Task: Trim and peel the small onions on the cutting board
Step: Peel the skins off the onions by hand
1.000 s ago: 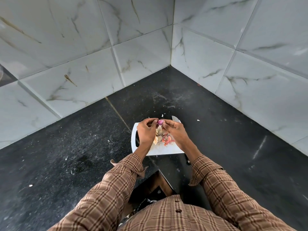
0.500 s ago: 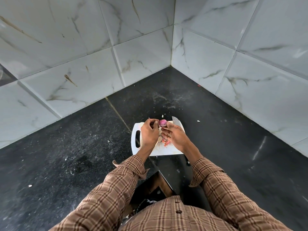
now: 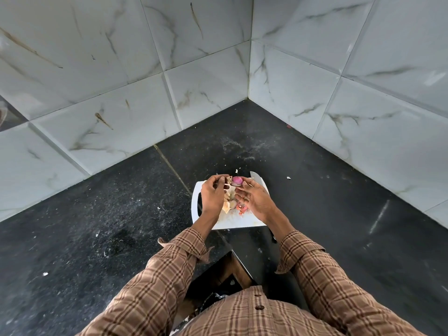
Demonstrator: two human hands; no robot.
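Observation:
A small purple onion [image 3: 237, 181] is up over the far edge of the white cutting board [image 3: 242, 221], pinched at the fingertips of my right hand [image 3: 254, 200]. My left hand [image 3: 213, 197] is just left of it, its fingers curled and pinching a strip of dry brown skin [image 3: 228, 179] that hangs off the onion. Pale peels and another small onion [image 3: 229, 204] lie on the board between my hands, with reddish scraps [image 3: 242, 209] beside them. A knife lies along the board's right side, its blade tip [image 3: 254, 177] showing beyond my right hand.
The board sits on a black stone counter [image 3: 121, 214] in a corner of white marble-look wall tiles [image 3: 206, 93]. Small white scraps [image 3: 288, 177] dot the counter. The counter's front edge [image 3: 242, 265] runs close to my checked shirt.
The onion has been lifted a little farther from me. My left hand has pulled a strip of skin away to the left, and my right hand's fingers have spread out.

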